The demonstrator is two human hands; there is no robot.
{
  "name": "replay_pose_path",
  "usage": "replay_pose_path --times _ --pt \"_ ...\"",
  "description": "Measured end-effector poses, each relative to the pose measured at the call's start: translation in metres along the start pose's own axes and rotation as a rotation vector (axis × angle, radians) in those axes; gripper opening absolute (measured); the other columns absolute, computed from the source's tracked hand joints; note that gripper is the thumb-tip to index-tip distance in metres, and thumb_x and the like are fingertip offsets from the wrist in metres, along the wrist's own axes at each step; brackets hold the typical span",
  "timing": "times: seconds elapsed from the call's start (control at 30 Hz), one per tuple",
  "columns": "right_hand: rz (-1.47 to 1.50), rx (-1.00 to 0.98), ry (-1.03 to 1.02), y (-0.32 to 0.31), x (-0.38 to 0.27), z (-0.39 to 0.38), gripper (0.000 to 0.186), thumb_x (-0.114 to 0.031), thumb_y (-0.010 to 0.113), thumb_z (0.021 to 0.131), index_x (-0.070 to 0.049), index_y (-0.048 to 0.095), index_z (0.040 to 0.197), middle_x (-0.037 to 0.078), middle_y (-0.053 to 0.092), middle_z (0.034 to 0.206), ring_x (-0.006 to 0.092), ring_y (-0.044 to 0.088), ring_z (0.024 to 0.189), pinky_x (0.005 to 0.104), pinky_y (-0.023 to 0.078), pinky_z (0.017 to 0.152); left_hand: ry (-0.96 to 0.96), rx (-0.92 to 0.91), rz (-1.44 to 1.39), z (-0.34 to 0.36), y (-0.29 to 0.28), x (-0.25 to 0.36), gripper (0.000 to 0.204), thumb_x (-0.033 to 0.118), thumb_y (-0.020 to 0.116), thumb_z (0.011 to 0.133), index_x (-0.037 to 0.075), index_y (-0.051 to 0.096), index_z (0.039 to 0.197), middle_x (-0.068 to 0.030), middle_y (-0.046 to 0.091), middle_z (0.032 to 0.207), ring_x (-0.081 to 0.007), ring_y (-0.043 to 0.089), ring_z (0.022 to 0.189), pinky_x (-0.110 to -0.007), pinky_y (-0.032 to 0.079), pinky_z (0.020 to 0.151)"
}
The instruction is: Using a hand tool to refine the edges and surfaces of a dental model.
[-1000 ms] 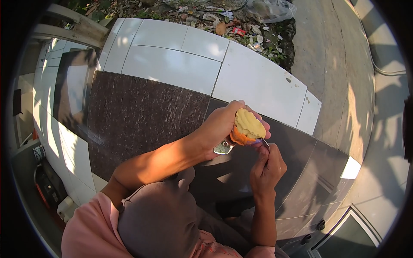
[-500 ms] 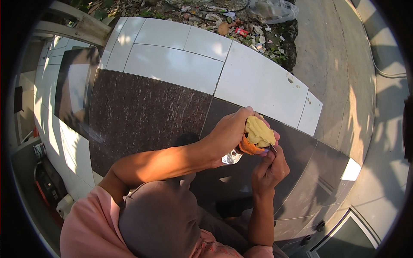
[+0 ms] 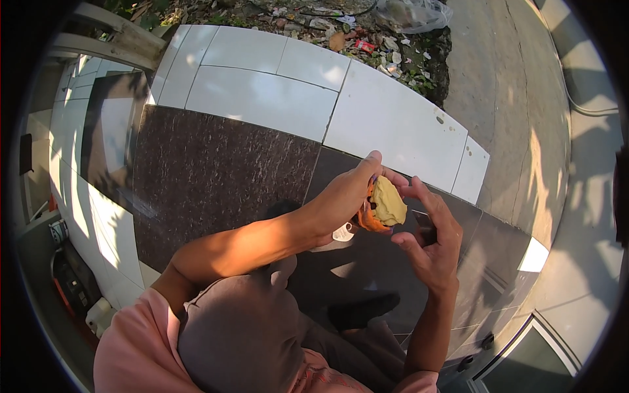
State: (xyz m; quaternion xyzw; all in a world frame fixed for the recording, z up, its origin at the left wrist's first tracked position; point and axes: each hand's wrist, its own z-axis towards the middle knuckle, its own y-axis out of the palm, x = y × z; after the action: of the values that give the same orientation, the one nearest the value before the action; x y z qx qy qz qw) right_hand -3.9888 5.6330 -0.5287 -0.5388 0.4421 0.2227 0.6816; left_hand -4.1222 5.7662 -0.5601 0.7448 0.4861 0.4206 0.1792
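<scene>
My left hand [image 3: 350, 196] is closed around a small orange piece [image 3: 368, 219] with dark spots. A thick, lumpy mass of yellow putty-like material [image 3: 388, 204] covers its side toward my right hand. Below my left palm a whitish, shiny part [image 3: 344, 231] sticks out; whether it belongs to the orange piece I cannot tell. Just right of the putty is my right hand [image 3: 436, 239], its thumb and forefinger spread apart. A small flat metal blade [image 3: 424, 228] is held against its inner fingers, and it does not appear to touch the putty.
My knee in grey trousers [image 3: 239, 327] is below the left forearm. Dark tiles [image 3: 223, 170] and white tiles [image 3: 262, 92] make up the floor. Beyond them lies littered soil [image 3: 393, 56] with a clear plastic bag [image 3: 413, 14]. A black-and-orange case [image 3: 72, 281] stands at left.
My right hand has drawn back from the putty to the right and its fingers have spread. My left hand has turned the orange piece and moved it slightly left.
</scene>
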Motion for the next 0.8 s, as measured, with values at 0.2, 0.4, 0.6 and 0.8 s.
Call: replay_pose_path --times 0.2,0.4,0.6,0.8 --pt "0.041 -0.153 0.014 0.005 0.006 0.001 0.056 -0.018 0.077 0.076 -0.004 0.059 0.127 0.013 0.066 0.102 0.0141 0.062 0.079 0.0248 0.051 0.063 0.064 -0.016 0.139 -0.001 0.003 -0.003 0.069 0.056 0.014 0.1 0.006 0.053 0.126 -0.0091 0.06 0.112 -0.0166 0.059 0.107 -0.029 0.048 0.094" --pt "0.221 -0.06 0.027 0.018 0.018 -0.01 0.052 -0.014 0.072 0.082 -0.003 0.056 0.13 0.013 0.062 0.11 0.0189 0.065 0.092 0.0287 0.056 0.076 0.05 -0.048 0.191 0.0 0.005 -0.002 0.073 0.058 0.013 0.099 0.004 0.052 0.127 -0.0124 0.061 0.107 -0.0172 0.064 0.091 -0.028 0.056 0.075" --pt "0.298 0.022 0.054 0.029 0.025 -0.019 0.046 -0.015 0.067 0.087 -0.001 0.056 0.129 0.012 0.06 0.111 0.017 0.063 0.091 0.0258 0.054 0.072 0.084 -0.046 0.257 0.007 -0.001 -0.004 0.074 0.058 0.014 0.099 0.0 0.051 0.126 -0.0116 0.063 0.098 -0.0154 0.064 0.078 -0.027 0.056 0.064" --pt "0.338 0.231 0.218 0.037 0.028 -0.031 0.041 -0.019 0.06 0.093 0.002 0.055 0.129 0.009 0.06 0.108 0.0074 0.054 0.074 0.0173 0.042 0.058 0.066 -0.084 0.341 0.015 -0.008 -0.008 0.07 0.054 0.017 0.101 -0.002 0.052 0.124 -0.0103 0.062 0.099 -0.0137 0.062 0.079 -0.026 0.055 0.062"
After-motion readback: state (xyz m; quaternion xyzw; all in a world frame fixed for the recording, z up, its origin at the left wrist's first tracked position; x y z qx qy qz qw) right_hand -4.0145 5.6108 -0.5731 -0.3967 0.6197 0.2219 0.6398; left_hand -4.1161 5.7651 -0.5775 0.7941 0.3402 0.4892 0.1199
